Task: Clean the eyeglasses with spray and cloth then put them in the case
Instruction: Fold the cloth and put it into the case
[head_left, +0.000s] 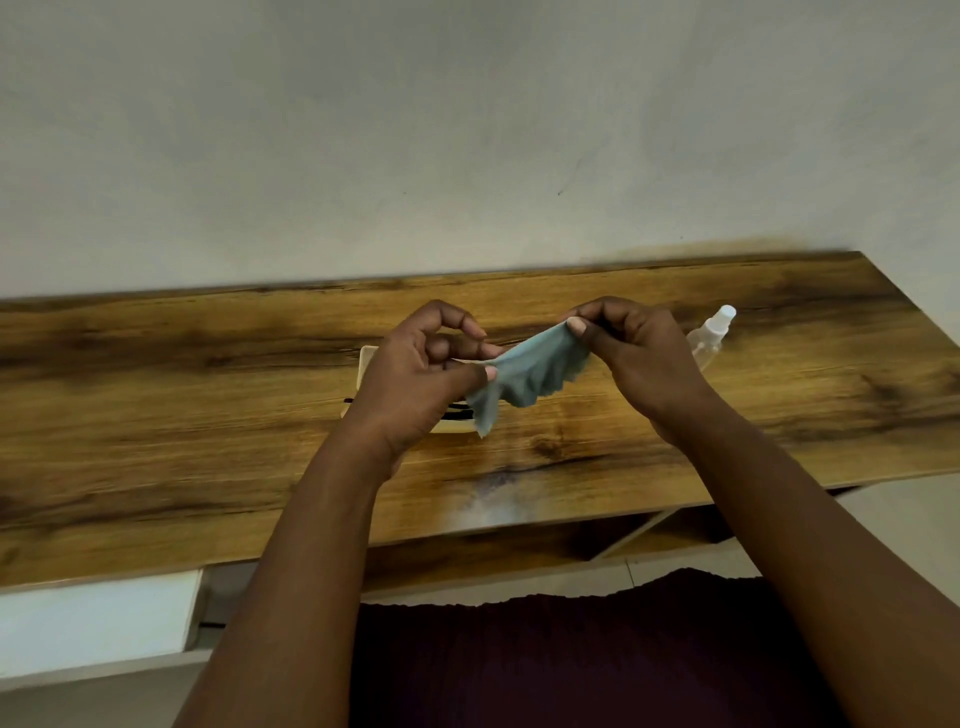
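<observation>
Near the frame centre, the left hand and the right hand each pinched a corner of the cloth. The eyeglasses lay in the open case (mostly hidden), the spray bottle at right. Cleaning seemingly remained.

The left hand hides most of the cream case and the dark eyeglasses in it; the right hand covers the spray bottle's lower part.

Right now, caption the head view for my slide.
Both hands stretch a grey-blue cloth above the wooden desk.
</observation>
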